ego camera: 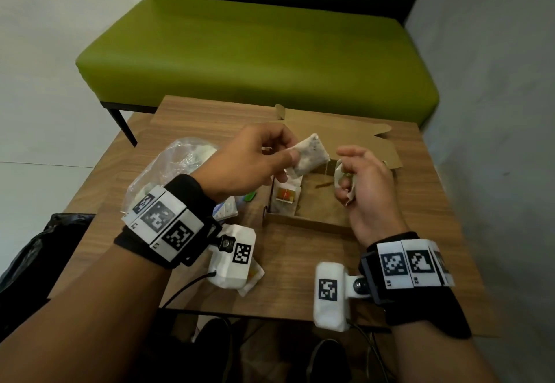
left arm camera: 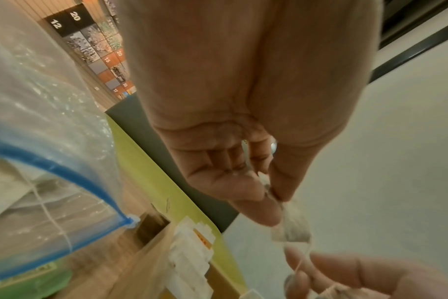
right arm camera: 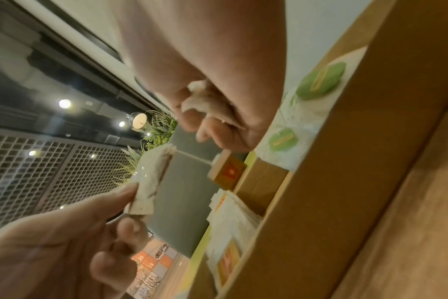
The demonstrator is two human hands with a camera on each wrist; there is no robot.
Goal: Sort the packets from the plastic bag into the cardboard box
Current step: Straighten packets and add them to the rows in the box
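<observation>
My left hand [ego camera: 286,158] pinches a white speckled tea bag [ego camera: 309,157] by one end above the open cardboard box [ego camera: 309,222]. Its string runs to an orange tag [right arm camera: 228,170] hanging close under my right hand [ego camera: 345,179]. The right hand's fingers are curled round a crumpled white packet [right arm camera: 200,101] over the middle of the box. White packets with orange labels [ego camera: 285,196] stand in the box's left end, and green-tagged ones [right arm camera: 320,81] lie further along. The clear plastic bag [ego camera: 168,166] with a blue zip edge [left arm camera: 64,174] lies left of the box with packets inside.
The box and bag sit on a small wooden table [ego camera: 405,202]. A loose white packet [ego camera: 253,277] lies near the table's front edge under my left wrist. A green bench [ego camera: 255,52] stands behind the table, and a black bin bag [ego camera: 36,256] lies on the floor at the left.
</observation>
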